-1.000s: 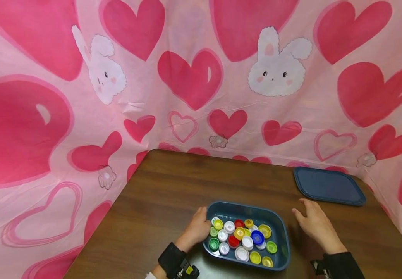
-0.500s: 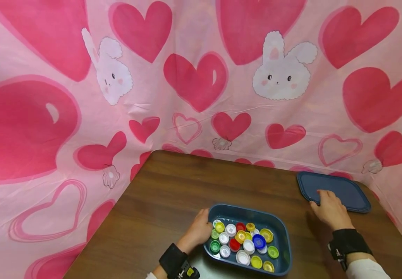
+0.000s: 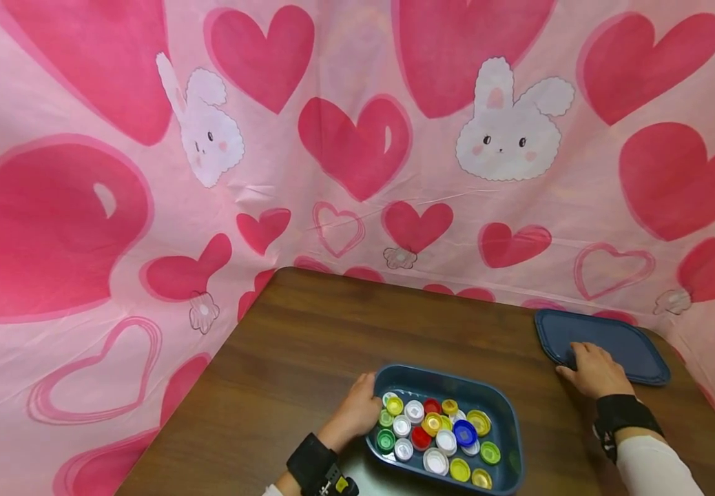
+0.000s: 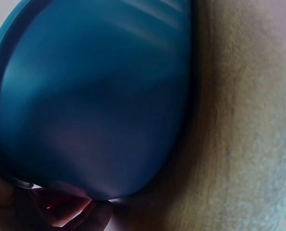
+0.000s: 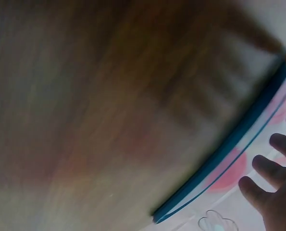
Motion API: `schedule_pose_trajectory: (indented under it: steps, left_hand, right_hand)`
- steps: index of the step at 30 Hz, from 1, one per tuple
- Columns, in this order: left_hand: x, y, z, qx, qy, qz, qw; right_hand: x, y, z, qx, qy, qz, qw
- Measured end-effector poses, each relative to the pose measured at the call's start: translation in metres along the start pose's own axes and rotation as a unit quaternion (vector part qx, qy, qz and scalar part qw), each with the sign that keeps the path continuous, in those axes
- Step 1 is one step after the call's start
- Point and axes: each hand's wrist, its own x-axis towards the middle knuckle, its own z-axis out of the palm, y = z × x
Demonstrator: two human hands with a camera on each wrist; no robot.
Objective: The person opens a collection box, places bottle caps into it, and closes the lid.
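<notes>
A dark blue plastic box (image 3: 453,376) sits near the front of the table, holding several bottle caps (image 3: 446,442) in white, yellow, red, green and blue. My left hand (image 3: 362,405) grips the box's left end; in the left wrist view its fingers (image 4: 97,215) curl at the rim beside the smooth box wall (image 4: 92,106). Further right, my right hand (image 3: 597,370) reaches over the near edge of a flat dark blue lid (image 3: 620,343). In the right wrist view its spread fingers (image 5: 270,168) are above the lid's edge (image 5: 224,147), the thumb close to that edge.
The brown wooden table (image 3: 357,324) extends behind and left of the box. A pink cloth (image 3: 333,227) printed with hearts and rabbits hangs along its back and sides. The lid lies near the table's back right corner.
My right hand has moved right and forward from beside the box to the lid's near edge. The left hand keeps its hold on the box. The head view has shifted slightly.
</notes>
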Motion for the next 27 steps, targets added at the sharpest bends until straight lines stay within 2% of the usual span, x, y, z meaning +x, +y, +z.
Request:
schedule_pose_trajectory:
  steps: [5,9,12,15,19,21,23,27]
  left_hand:
    - [0.000,-0.001,0.001,0.003,-0.001,-0.006,1.0000]
    - [0.001,-0.002,0.000,0.004,0.003,0.001,1.0000]
    - [0.001,-0.003,0.001,0.001,0.003,0.002,1.0000]
    - [0.001,-0.003,0.002,0.000,0.002,0.005,1.0000]
    - [0.001,-0.003,0.002,-0.009,0.000,0.000,1.0000]
    - [0.001,-0.002,0.002,-0.015,-0.002,-0.005,0.9999]
    - [0.000,-0.002,0.002,-0.020,-0.005,-0.009,0.9998]
    - [0.001,-0.003,0.000,-0.010,-0.002,0.005,0.9999]
  right_hand:
    - [-0.002,0.005,0.000,-0.010,-0.008,-0.008,1.000]
    - [0.004,0.011,0.003,-0.017,-0.011,-0.017,1.000]
    - [0.008,0.012,0.007,-0.044,0.002,-0.053,0.998]
    - [0.009,0.011,0.010,-0.077,0.027,-0.104,0.991]
    - [0.010,0.009,0.015,-0.105,0.099,-0.179,0.973]
    - [0.010,0.009,0.016,-0.109,0.140,-0.202,0.963]
    - [0.010,0.008,0.015,-0.112,0.188,-0.224,0.950]
    - [0.013,0.004,0.007,-0.126,0.279,-0.244,0.920]
